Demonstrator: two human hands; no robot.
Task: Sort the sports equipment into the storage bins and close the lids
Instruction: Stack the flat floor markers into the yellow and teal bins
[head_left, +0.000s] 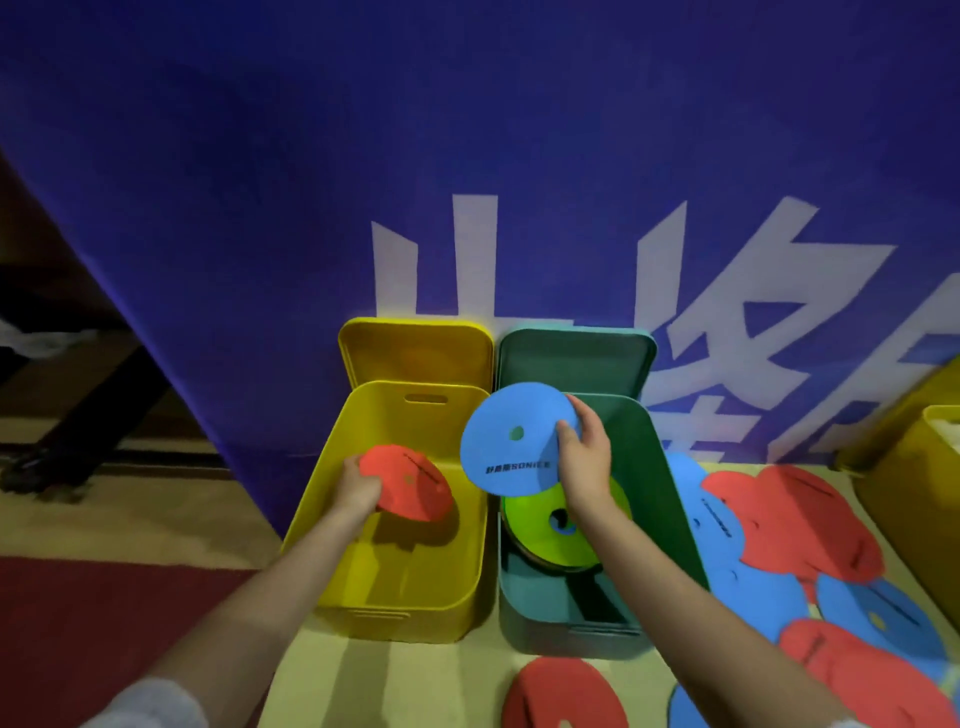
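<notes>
A yellow bin (467, 571) and a green bin (670, 499) stand side by side on the floor, both lids raised against the banner. My left hand (358, 488) grips a red flat disc (410, 483) inside the yellow bin. My right hand (584, 452) pinches a blue flat disc (509, 441) by its edge, above the near-left part of the green bin. Inside the green bin lies a stack of discs with a lime-green disc (540, 530) on top.
Several red and blue discs (789, 519) lie scattered on the floor right of the green bin, with one red disc (561, 691) in front of it. Another yellow bin (914, 493) stands at far right. A blue banner (467, 156) hangs behind. Red mat at lower left.
</notes>
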